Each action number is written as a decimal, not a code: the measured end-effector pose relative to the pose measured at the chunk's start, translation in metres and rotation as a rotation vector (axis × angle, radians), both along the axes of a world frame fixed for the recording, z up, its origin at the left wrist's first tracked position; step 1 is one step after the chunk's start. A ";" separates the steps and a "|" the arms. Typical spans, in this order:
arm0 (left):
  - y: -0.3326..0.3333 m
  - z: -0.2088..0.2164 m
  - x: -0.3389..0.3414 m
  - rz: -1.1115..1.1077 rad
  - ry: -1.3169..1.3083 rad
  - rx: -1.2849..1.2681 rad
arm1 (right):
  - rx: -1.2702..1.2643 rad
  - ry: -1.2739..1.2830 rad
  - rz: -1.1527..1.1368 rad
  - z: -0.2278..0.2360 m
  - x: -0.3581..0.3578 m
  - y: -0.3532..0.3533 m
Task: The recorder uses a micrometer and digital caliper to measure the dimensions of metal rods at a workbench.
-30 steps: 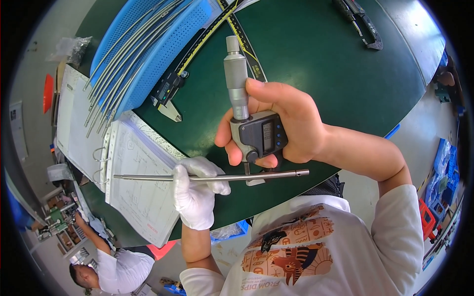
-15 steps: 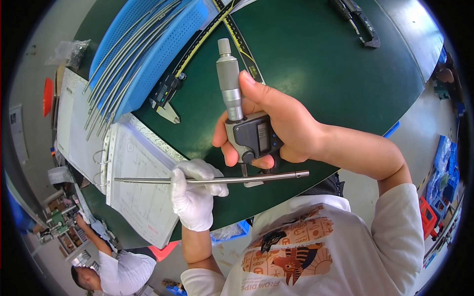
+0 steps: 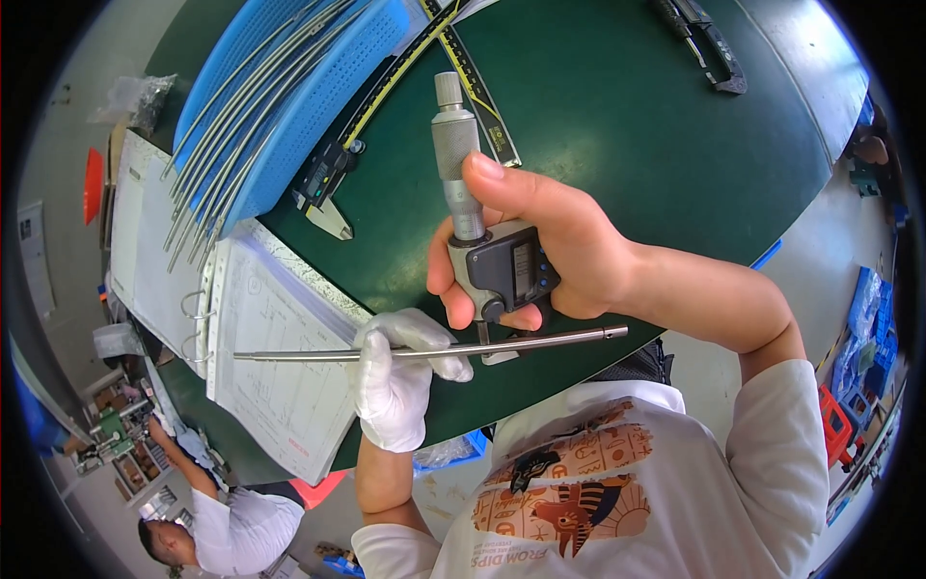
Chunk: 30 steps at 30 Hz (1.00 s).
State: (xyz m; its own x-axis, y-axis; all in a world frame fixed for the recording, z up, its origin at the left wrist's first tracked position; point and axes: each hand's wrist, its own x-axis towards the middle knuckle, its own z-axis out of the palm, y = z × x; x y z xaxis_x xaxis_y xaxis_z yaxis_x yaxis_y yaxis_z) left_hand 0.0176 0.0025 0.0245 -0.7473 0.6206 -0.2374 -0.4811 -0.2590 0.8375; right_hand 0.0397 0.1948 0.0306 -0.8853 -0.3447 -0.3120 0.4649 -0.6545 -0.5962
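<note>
My left hand (image 3: 395, 381), in a white glove, is closed around a thin metal rod (image 3: 540, 341) that lies nearly level, its right end slightly raised. A small hole shows near the rod's right end. My bare right hand (image 3: 569, 241) grips a digital micrometer (image 3: 458, 183), thumb on its knurled thimble and fingers round the body with the small display. The micrometer stands upright with its jaw opening at the bottom, and the rod passes through there. Whether both measuring faces touch the rod cannot be made out.
A blue basket (image 3: 275, 198) with several long metal rods (image 3: 246, 106) stands at the far left. Nearby on the green table (image 3: 617, 106) lie digital calipers (image 3: 323, 183) and an open ring binder (image 3: 275, 386). A black-handled tool (image 3: 709, 48) lies far right. Another person (image 3: 241, 526) works at lower left.
Both hands have shifted slightly right, carrying the rod and the micrometer with them. My right thumb still rests on the thimble.
</note>
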 end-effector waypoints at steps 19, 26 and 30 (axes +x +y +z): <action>0.001 0.003 0.001 0.032 -0.022 0.021 | -0.130 -0.048 0.006 -0.003 -0.001 0.002; -0.001 0.003 -0.003 0.035 0.009 0.025 | -0.062 -0.034 -0.002 0.000 -0.001 0.002; -0.010 0.002 -0.011 0.094 0.022 0.105 | -0.018 0.012 0.010 0.000 -0.001 0.003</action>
State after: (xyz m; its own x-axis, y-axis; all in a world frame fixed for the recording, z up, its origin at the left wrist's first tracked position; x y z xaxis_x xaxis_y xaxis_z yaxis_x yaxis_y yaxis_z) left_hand 0.0069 -0.0080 0.0263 -0.8079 0.5678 -0.1578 -0.4323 -0.3891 0.8134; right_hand 0.0389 0.1981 0.0308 -0.8853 -0.3594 -0.2950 0.4646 -0.6604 -0.5899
